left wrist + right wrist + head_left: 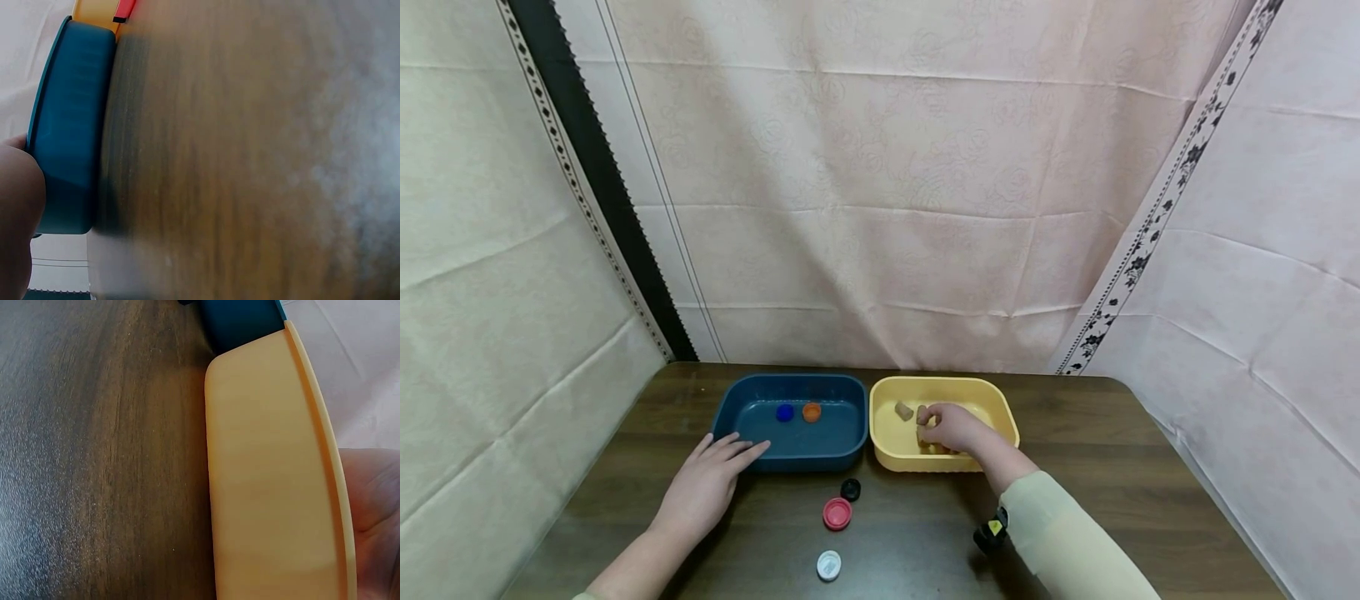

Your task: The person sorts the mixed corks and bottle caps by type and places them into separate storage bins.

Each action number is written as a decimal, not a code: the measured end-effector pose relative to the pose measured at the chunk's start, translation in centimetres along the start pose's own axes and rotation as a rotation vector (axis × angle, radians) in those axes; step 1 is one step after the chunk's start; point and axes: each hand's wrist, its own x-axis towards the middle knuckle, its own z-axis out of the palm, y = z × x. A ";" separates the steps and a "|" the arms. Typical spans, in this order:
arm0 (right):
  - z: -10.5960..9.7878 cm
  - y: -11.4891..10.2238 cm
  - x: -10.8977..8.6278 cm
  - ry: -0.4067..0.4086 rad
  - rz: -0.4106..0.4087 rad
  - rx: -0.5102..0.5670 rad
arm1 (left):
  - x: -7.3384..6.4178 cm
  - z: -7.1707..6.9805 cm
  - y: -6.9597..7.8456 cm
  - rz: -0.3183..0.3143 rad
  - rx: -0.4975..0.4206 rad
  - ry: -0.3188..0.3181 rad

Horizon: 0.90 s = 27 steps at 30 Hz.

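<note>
Tan pcs (904,411), RH (950,426) in yel tray (910,461)

A brown wood-grain surface (1075,483) with rounded far corners lies below, a pale shine on it in both wrist views. Behind it hangs a creased, pinkish back cloth (925,150) with a faint rose pattern and thin dark lines (655,162) down its left part, between a pale left cloth (490,333) and a whitish right cloth (1285,275). A black strip (601,167) slants along the left corner beside a dotted border (560,133), and a dark floral border (1138,265) slants along the right.
</note>
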 end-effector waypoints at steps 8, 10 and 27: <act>-0.3 -0.3 -0.5 0.019 -0.010 0.025 | 0.0 -0.1 0.1 0.007 -0.010 0.004; -0.4 -0.5 -0.7 0.027 -0.015 0.040 | 0.0 -0.1 0.1 0.010 -0.011 0.008; -0.8 -2.5 -2.9 0.149 -0.119 0.105 | 0.1 -0.1 0.1 0.015 -0.019 0.010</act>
